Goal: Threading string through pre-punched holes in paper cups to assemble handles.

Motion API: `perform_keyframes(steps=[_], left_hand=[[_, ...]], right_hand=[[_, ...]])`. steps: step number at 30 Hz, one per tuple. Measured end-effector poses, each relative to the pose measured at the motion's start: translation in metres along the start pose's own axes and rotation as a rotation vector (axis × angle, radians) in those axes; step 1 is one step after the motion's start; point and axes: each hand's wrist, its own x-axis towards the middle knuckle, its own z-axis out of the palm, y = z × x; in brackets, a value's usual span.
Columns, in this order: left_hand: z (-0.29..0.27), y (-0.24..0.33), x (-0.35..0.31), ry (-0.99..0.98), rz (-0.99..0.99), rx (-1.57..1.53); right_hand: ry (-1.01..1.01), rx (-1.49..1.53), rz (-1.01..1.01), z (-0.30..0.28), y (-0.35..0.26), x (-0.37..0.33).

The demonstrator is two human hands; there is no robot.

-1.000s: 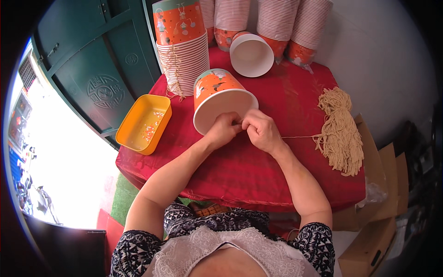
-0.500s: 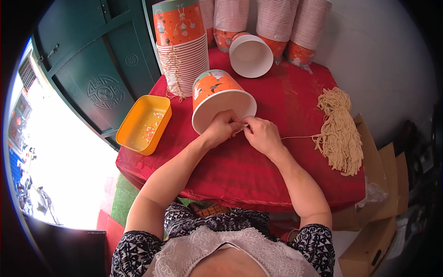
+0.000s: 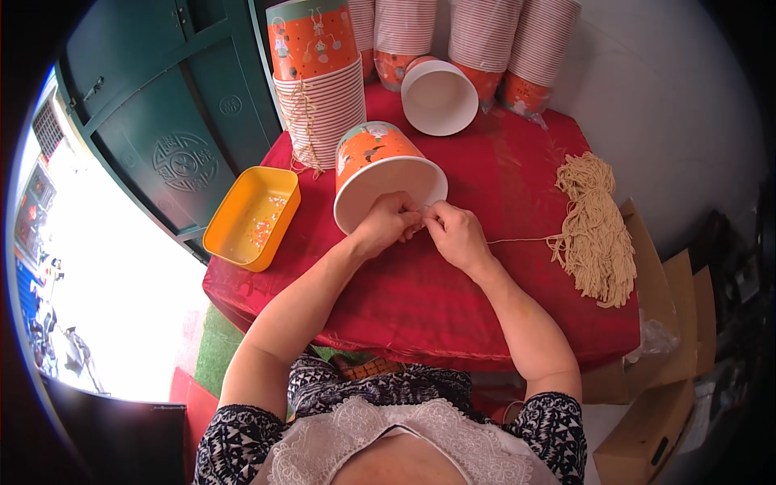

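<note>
Item, one paper bucket, orange and green print, white inside: on its side at the middle of the worktop, mouth toward the person, a pose that seems chosen to leave the rim within easy reach. Item, a pair of hands, close together at the bucket's near right rim: left hand partly across the mouth, its wrist below the rim, perhaps also steadying the bucket against rolling; right hand just outside. Thumbs and fingers of both are drawn into a pinch, apparently on a beige cord; the exact grip is too small to tell. Item, one hank of beige yarn, heaped at the right edge, the cord running from it to the right hand; so set, it likely feeds freely without crossing the bucket. Item, one yellow tray, left side, holding small orange and white bits, well apart from the hands. Item, one stack of nested buckets, left rear, beige strands down its side; nesting presumably saves room. Item, a second loose bucket, tipped, mouth forward, behind the first. Item, several wrapped stacks along the back, likely kept there clear of the elbows.
</note>
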Motion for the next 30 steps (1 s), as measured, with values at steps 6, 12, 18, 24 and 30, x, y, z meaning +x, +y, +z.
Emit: perform_keyframes(steps=[6,12,18,24,30], left_hand=[[-0.003,0.003,-0.001,-0.036,-0.052,-0.057],[-0.004,-0.01,0.005,-0.019,0.01,-0.045],[-0.002,-0.002,0.001,-0.002,0.024,0.041],[-0.003,-0.008,-0.001,0.014,0.108,0.062],[-0.004,-0.009,0.0,0.016,0.095,0.239]], right_hand=[[-0.059,0.045,-0.106,-0.007,-0.001,-0.002],[-0.146,-0.074,-0.463,-0.005,-0.019,-0.011],[-0.121,-0.121,-0.962,-0.006,-0.067,-0.029],[0.194,-0.032,-0.656,-0.013,-0.052,-0.018],[0.228,-0.163,-0.126,0.002,-0.01,-0.005]])
